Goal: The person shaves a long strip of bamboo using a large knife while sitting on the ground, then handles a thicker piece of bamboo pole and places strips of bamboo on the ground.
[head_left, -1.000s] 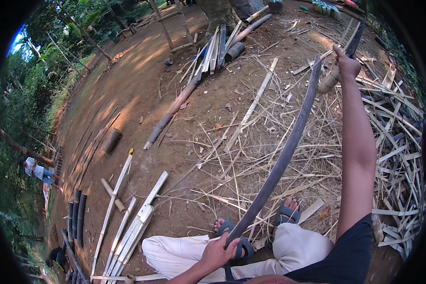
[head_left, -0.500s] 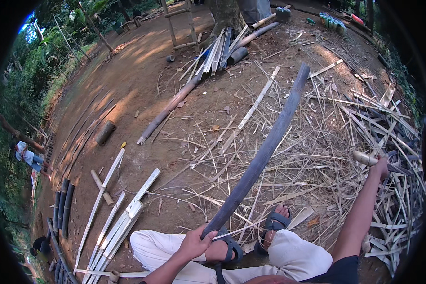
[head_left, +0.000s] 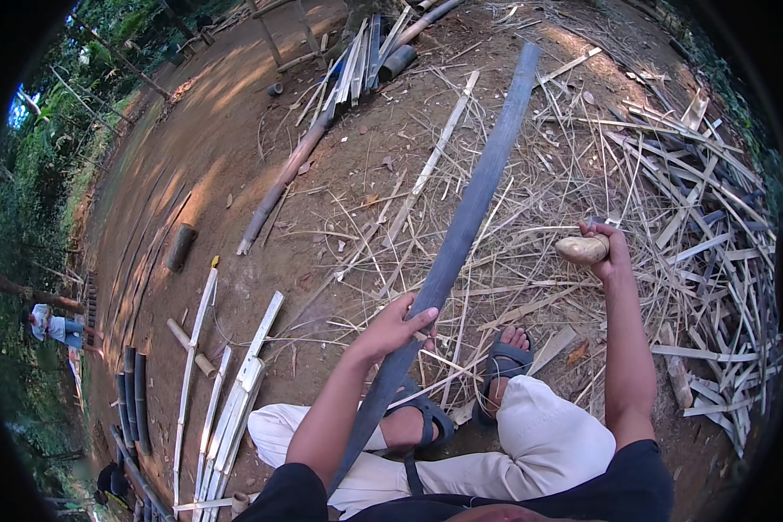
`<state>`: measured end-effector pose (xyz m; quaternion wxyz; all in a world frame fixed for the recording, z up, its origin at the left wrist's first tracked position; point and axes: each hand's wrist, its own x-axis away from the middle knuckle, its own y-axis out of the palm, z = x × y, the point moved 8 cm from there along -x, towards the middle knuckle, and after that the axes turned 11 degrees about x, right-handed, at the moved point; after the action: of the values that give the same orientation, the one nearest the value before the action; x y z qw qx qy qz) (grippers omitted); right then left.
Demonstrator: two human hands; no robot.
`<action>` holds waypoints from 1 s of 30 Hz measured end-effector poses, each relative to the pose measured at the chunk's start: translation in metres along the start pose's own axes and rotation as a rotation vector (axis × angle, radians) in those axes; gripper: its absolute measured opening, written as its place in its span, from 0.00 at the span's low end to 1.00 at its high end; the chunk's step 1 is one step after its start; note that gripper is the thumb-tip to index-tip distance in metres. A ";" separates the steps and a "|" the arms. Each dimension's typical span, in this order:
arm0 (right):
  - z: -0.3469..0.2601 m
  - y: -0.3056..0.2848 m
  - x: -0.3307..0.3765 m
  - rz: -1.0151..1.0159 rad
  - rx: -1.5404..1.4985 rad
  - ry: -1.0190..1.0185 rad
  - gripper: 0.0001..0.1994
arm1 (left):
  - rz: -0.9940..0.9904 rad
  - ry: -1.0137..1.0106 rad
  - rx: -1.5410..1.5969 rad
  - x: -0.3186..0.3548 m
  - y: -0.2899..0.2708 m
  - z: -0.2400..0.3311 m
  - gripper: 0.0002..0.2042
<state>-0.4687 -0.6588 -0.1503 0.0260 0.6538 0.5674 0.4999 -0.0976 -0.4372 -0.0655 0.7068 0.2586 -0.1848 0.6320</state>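
A long, dark split bamboo strip (head_left: 474,204) slants from my lap up to the far middle. My left hand (head_left: 398,329) is closed around its lower part, and the strip's near end passes beside my left arm. On the right, my right hand (head_left: 613,250) grips a knife by its thick, pale wooden handle (head_left: 582,250). The blade is mostly hidden by the hand. Knife and bamboo strip are apart. Below them are my sandalled feet and my bent legs in pale trousers.
Pale shavings (head_left: 548,209) litter the soil. At right lies a heap of bamboo offcuts (head_left: 705,217). Split pale slats (head_left: 235,404) and dark bamboo lengths (head_left: 136,400) lie at left. A bamboo pole (head_left: 287,178) and more strips lie farther off. Another person (head_left: 56,326) stands far left.
My left hand has moved up and forward, now gripping the bamboo strip farther from its near end. My right hand has come left, away from the offcut heap, with the knife. The view has shifted.
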 end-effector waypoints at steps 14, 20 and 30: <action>0.038 0.184 0.177 -0.095 1.825 -1.020 0.24 | -0.135 -0.378 0.462 0.129 -0.011 -0.138 0.23; 0.150 0.181 0.223 -0.439 2.265 -1.299 0.26 | 0.138 -0.240 0.214 0.123 -0.018 -0.130 0.24; 0.191 0.175 0.187 -0.565 2.454 -1.037 0.10 | 0.505 -0.071 -0.447 0.132 -0.042 -0.125 0.27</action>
<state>-0.2402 -0.4753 -0.0237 -0.2581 0.2297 0.6813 -0.6453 -0.0470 -0.2602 -0.0933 0.5603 0.0652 -0.4013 0.7216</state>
